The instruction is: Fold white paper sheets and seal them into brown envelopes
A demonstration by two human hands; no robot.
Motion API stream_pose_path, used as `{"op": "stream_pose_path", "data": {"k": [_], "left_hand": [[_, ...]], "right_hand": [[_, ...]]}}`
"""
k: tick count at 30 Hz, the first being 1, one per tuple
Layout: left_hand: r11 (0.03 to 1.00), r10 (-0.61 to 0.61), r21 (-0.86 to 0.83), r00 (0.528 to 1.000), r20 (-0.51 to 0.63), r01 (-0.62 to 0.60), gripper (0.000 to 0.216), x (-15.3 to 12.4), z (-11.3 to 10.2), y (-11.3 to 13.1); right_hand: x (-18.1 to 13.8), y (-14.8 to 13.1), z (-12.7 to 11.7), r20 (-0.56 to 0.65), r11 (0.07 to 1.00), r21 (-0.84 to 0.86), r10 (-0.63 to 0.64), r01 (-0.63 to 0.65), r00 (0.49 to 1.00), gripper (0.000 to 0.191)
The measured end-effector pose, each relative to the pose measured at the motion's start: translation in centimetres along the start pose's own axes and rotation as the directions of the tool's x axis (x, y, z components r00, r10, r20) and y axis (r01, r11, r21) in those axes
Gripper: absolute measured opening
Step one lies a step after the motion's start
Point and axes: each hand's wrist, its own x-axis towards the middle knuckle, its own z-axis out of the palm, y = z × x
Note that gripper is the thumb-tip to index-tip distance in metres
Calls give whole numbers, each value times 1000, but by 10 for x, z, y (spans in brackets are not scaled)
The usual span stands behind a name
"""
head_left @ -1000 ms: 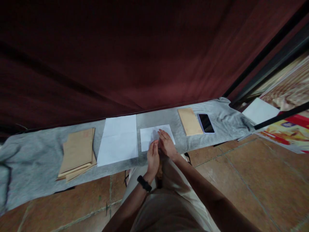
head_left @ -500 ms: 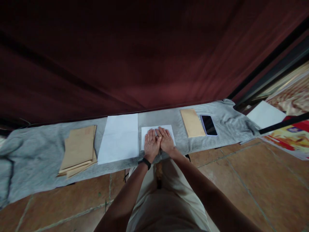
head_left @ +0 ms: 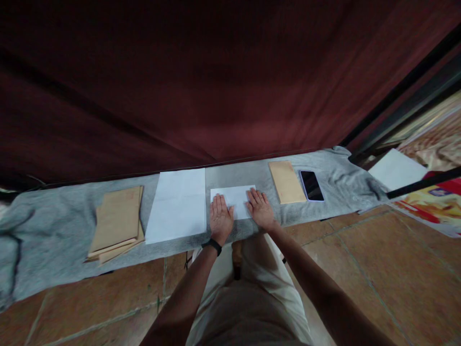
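A small white sheet of paper [head_left: 237,201], apparently folded, lies on the grey cloth in front of me. My left hand [head_left: 221,218] rests flat on its left end, fingers stretched out, with a dark band at the wrist. On the right end lies my right hand [head_left: 260,209], palm down and fingers spread. Left of my hands are larger white sheets of paper [head_left: 180,204]. A tan envelope [head_left: 287,182] sits to the right of my right hand.
A pile of brown envelopes [head_left: 117,216] lies at the left on the grey cloth [head_left: 54,230]. Beyond the tan envelope is a phone [head_left: 312,186]. A dark red curtain-like surface [head_left: 230,96] rises behind the cloth. Tiled floor [head_left: 353,254] shows below.
My hands were close together at the middle of the small paper. They have slid apart, the left one to the left end and the right one to the right end.
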Motion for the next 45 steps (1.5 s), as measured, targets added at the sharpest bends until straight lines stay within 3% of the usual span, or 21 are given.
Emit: {"op": "stream_pose_path", "data": {"k": [7, 13, 18, 23, 28, 45], "left_hand": [[999, 11, 47, 1000, -19, -10, 63, -5, -1, -4], [999, 9, 49, 999, -33, -7, 61, -15, -6, -8], [996, 88, 35, 996, -27, -87, 60, -13, -11, 5], [979, 201, 7, 977, 77, -202, 59, 17, -8, 21], [986, 148, 49, 978, 146, -157, 57, 39, 0, 15], [997, 51, 53, 996, 74, -55, 66, 12, -2, -7]], "right_hand": [[-12, 20, -5, 16, 997, -60, 55, -54, 998, 53], [-20, 27, -12, -11, 996, -15, 91, -91, 996, 53], [-12, 7, -16, -12, 993, 98, 70, -68, 997, 56], [13, -27, -9, 20, 993, 117, -24, 22, 1000, 52], [28, -36, 1, 35, 998, 56, 5, -7, 999, 50], [7, 10, -4, -12, 996, -40, 75, -75, 997, 53]]}}
